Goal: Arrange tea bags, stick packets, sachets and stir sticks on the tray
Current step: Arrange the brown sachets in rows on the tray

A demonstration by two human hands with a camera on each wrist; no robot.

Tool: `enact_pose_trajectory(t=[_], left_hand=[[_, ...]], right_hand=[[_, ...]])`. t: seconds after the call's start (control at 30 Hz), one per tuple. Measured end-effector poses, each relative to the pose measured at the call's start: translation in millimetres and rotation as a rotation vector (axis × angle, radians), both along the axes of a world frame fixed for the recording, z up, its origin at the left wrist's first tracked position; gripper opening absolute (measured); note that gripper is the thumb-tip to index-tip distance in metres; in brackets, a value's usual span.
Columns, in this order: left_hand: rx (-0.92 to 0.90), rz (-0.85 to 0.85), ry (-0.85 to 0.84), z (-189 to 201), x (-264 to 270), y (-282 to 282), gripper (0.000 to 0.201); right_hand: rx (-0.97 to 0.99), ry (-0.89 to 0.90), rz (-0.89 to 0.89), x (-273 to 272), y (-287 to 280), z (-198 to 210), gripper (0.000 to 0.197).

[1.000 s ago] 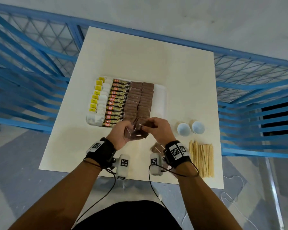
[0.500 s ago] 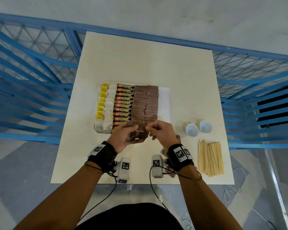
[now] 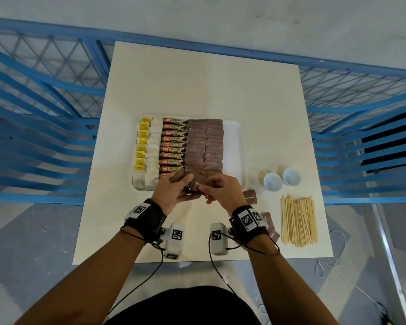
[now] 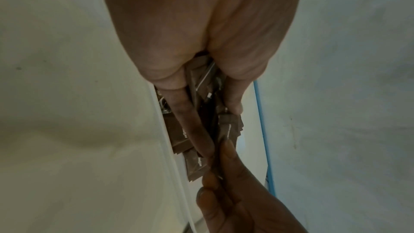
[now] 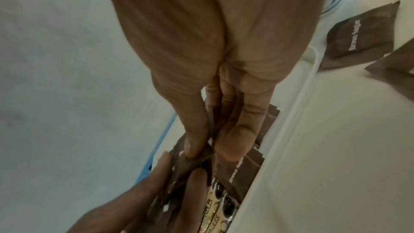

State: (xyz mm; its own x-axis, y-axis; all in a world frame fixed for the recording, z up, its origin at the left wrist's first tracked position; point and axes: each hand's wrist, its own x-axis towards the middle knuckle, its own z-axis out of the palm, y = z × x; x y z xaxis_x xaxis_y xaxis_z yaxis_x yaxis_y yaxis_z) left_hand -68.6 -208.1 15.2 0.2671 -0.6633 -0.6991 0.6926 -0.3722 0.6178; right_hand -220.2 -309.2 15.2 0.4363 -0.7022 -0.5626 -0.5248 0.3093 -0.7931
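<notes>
A white tray holds a column of tea bags with yellow tags, a column of stick packets and two columns of brown sugar sachets. Over the tray's near edge, my left hand grips a small stack of brown sachets. My right hand pinches one sachet of that stack between thumb and fingers. Loose brown sachets lie on the table right of my right hand. Wooden stir sticks lie in a flat bundle at the near right.
Two small white bowls stand right of the tray, beyond the stir sticks. The tray's right strip is bare white. A cream table carries everything, with blue railings around its far and side edges. Cables hang from both wrist units.
Both hands have moved forward with the brown sachets, from just short of the tray to over its near edge. The tray's rows look unchanged.
</notes>
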Motion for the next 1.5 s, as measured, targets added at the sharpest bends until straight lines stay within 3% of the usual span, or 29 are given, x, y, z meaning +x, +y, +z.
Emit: enact_pose_trajectory(t=[0.1,0.27,0.53,0.67,1.13,1.5], left_hand=[[0.03,0.055,-0.019,-3,1,-1,0.021],[0.092,0.148,-0.044,-11,-1,1,0.029],[0.13,0.213,-0.038,-17,-8,7,0.019],[0.143,0.207,-0.047,-19,-9,8,0.015],[0.13,0.145,-0.007,-21,3,9,0.019],[0.105,0.091,0.019,-19,3,9,0.034]], right_hand=[[-0.037,0.049,-0.008,-7,-15,-6,0.032],[-0.28,0.281,0.05,-24,-37,-21,0.018],[-0.401,0.298,0.213,-18,-36,-27,0.008],[-0.473,0.329,0.256,-13,-33,-38,0.012],[-0.484,0.392,0.14,-7,-25,-42,0.039],[-0.518,0.344,0.09,-10,-22,-36,0.041]])
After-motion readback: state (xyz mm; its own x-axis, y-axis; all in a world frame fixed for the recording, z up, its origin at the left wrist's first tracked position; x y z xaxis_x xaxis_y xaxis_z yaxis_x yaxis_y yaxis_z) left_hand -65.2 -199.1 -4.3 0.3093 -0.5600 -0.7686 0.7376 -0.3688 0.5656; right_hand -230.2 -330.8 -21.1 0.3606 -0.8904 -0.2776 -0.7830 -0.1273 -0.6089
